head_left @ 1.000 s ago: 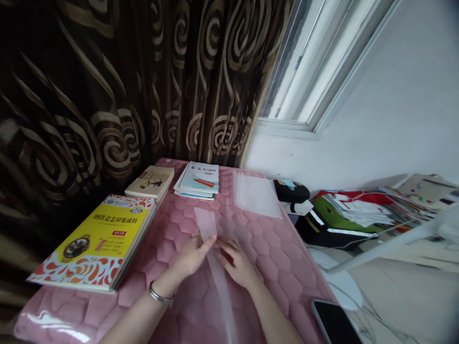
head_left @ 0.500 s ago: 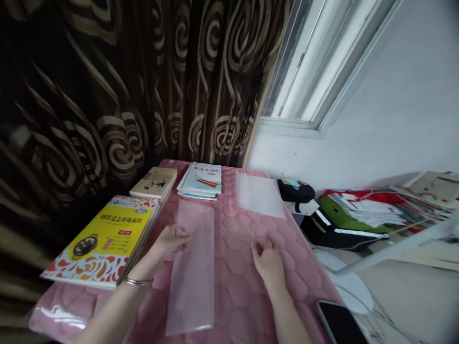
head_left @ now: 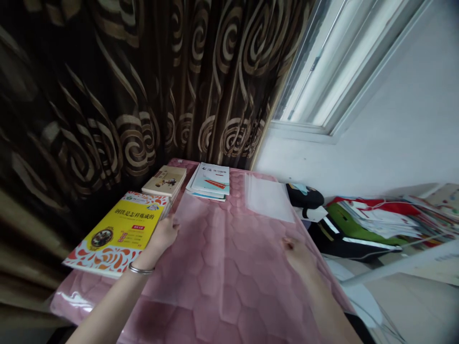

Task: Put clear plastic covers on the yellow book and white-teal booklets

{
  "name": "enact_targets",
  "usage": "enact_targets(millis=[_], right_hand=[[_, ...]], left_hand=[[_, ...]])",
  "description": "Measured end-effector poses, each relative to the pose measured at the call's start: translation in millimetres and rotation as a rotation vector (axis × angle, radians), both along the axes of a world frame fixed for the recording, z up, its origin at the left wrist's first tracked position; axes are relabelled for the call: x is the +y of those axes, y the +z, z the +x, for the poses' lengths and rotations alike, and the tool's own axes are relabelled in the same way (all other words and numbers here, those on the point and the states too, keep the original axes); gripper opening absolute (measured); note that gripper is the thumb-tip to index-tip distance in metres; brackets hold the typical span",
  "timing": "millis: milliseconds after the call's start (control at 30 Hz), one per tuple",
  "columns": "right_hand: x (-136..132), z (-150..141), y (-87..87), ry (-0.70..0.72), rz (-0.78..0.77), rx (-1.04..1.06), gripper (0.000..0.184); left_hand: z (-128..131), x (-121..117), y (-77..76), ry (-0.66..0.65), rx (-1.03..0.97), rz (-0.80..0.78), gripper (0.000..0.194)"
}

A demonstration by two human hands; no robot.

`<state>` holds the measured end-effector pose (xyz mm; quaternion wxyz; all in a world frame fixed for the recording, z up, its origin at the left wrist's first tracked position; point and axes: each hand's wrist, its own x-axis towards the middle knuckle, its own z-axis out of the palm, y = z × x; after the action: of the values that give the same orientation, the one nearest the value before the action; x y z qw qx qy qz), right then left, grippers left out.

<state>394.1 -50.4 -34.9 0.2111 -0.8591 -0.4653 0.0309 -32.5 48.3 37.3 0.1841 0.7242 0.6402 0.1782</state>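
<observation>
A clear plastic book cover [head_left: 201, 258] lies spread over the pink quilted table top, a crease running down its middle. My left hand [head_left: 167, 234], with a silver bangle at the wrist, has its fingers closed on the cover's left edge beside the yellow book [head_left: 131, 229]. On the other side, my right hand [head_left: 297, 253] is slightly blurred, its fingers pinched at the cover's right part. So transparent is the sheet that its right edge is hard to make out.
Small tan books [head_left: 165, 180] and a stack of white-blue booklets [head_left: 211, 179] stand at the back. More clear covers [head_left: 270, 198] lie back right. Beyond the right edge are a black pouch [head_left: 304, 196], a green-black bag [head_left: 344, 224] and piled papers [head_left: 383, 220].
The folded cover has opened out flat. My right hand has moved right and my left hand slightly left over the table. The view has shifted a little, pushing the phone mostly out of sight.
</observation>
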Motion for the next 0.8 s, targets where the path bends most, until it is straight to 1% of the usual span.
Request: enact_targets(millis=[100, 167, 233, 333, 533, 600, 667, 733, 767, 800], right_hand=[[-9.0, 9.8, -2.6, -0.012, -0.102, -0.052, 0.032], [-15.3, 5.2, -8.5, -0.004, -0.079, -0.091, 0.033], [-19.9, -3.2, -14.5, -0.017, -0.057, -0.084, 0.037], [-22.7, -14.3, -17.8, -0.053, -0.072, -0.054, 0.044], [-23.5, -22.6, -13.3, -0.032, -0.124, -0.075, 0.045], [-24.0, -24.4, -14.1, -0.036, -0.135, -0.095, 0.044], [-24.2, -26.3, -14.6, -0.039, -0.148, -0.112, 0.044], [-23.6, -28.8, -12.7, -0.046, -0.155, -0.134, 0.045], [-22.9, -30.6, -10.6, -0.05, -0.154, -0.165, 0.046], [-22.0, -33.0, -7.9, -0.053, -0.151, -0.211, 0.047]], left_hand=[[2.2, 1.9, -14.0, 0.012, 0.133, 0.0, 0.025], [7.0, 1.2, -25.7, 0.022, 0.172, -0.005, 0.028], [12.7, -0.3, -35.2, 0.033, 0.194, 0.0, 0.028], [19.5, -2.0, -42.8, 0.055, 0.215, 0.024, 0.028], [17.7, -1.5, -47.9, 0.096, 0.258, 0.089, 0.03], [18.3, -4.2, -48.2, 0.119, 0.31, 0.14, 0.031], [25.5, -11.4, -45.8, 0.133, 0.385, 0.209, 0.036], [42.1, -24.4, -40.5, 0.077, 0.431, 0.26, 0.043], [53.7, -32.8, -37.6, 0.006, 0.426, 0.27, 0.044], [67.0, -42.0, -35.0, -0.101, 0.395, 0.27, 0.045]])
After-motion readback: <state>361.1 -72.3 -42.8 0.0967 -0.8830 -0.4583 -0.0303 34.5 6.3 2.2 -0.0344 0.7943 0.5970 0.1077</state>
